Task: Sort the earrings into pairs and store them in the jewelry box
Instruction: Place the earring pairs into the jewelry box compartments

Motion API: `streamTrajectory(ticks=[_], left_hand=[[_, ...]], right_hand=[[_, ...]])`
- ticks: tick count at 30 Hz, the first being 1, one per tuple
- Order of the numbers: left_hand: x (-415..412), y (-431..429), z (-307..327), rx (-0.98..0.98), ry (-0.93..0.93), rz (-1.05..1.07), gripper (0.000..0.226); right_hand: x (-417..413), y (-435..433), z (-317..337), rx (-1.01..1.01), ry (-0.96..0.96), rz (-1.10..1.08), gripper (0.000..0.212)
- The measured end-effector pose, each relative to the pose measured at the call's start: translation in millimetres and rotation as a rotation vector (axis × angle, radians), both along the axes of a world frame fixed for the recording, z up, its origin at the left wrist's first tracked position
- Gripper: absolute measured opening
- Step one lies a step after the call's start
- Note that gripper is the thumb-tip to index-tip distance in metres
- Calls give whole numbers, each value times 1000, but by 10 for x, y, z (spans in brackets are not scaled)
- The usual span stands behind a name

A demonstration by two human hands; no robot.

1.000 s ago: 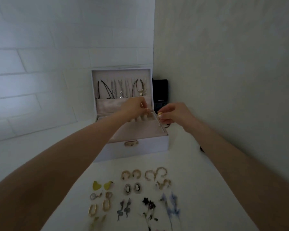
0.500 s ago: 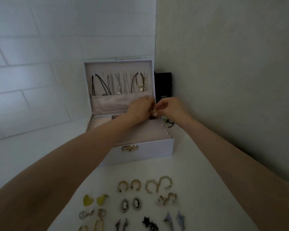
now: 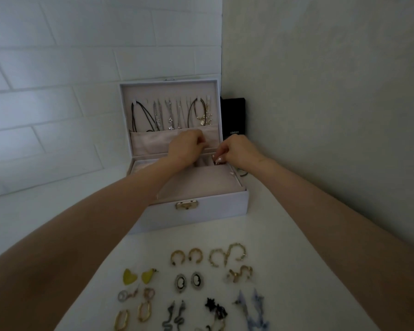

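Gold-toned metal glints between the fingers (image 3: 221, 152) of the right hand (image 3: 237, 151), which are pinched together on a small earring (image 3: 217, 161) just above the back right compartment of the jewelry box (image 3: 201, 212). The piece looks light, stiff and slick. Its thin post or hook could bend or snag the soft lining, so a fingertip pinch on the body rather than the post seems the safest hold. A loose grip would probably let it drop into the wrong slot.

The left hand (image 3: 185, 149) hovers beside it over the back row with its fingers curled; whether they hold the matching piece I cannot tell. Behind both hands the open lid (image 3: 167, 90) carries hanging necklaces (image 3: 170, 115). A black speaker (image 3: 233, 115) stands in the corner, just behind the box's right side.

Nearer the front edge of the desk (image 3: 285, 271), laid out in pairs, wait gold hoops (image 3: 177, 253), cameo studs (image 3: 180, 281), yellow heart earrings (image 3: 129, 276), snake-shaped drops (image 3: 178, 318) and blue-grey dangles (image 3: 246, 314). The dangles look the most apt to tangle and are best lifted by their tops.
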State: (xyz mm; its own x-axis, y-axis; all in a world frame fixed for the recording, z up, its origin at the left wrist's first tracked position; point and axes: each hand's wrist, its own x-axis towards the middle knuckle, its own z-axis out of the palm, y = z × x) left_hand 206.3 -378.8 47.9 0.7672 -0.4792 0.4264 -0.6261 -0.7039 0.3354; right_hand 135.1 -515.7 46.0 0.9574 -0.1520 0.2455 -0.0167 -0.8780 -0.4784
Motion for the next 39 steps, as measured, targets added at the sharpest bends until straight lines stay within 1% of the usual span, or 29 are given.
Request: streamTrajectory(ticks=[4,5,7,9,11,15,17,21,24,25,31,36,39], left_hand=[[-33,55,6,-46,-4,-2,21],[-38,67,1,-51,-7,-13,21],[-60,93,-6,-48,-20,-25,20],[-86,132,-11,-33,-35,-29,21],[-118,195,-12,-20,-40,-40,20],[-179,349,9,43,-25,-47,17],[-223,393,14,77,-4,-45,16],[-302,456,6,119,-4,-57,16],[-326,531,11,109,-8,-69,15],[-315,559,13,105,-11,-69,15],[-268,686,23,83,-33,-68,13],[-285,677,-4,45,-41,-91,12],[-296,651,-20,18,-36,-107,13]], right_hand=[[25,28,-58,-125,-79,-86,26],[15,42,-69,-145,-98,-105,26],[-13,63,-91,-153,-129,-129,17],[-21,65,-117,-116,-148,-150,10],[-26,50,-148,-20,-165,-160,6],[-125,5,-139,175,-193,-163,12],[-136,-4,-130,182,-177,-154,14],[-16,96,-79,85,-119,-179,16],[60,184,-64,-90,37,-236,34],[71,209,-56,-126,57,-251,37],[126,242,84,-156,120,-307,37],[169,195,151,-313,166,-265,36],[171,186,161,-407,151,-255,36]])
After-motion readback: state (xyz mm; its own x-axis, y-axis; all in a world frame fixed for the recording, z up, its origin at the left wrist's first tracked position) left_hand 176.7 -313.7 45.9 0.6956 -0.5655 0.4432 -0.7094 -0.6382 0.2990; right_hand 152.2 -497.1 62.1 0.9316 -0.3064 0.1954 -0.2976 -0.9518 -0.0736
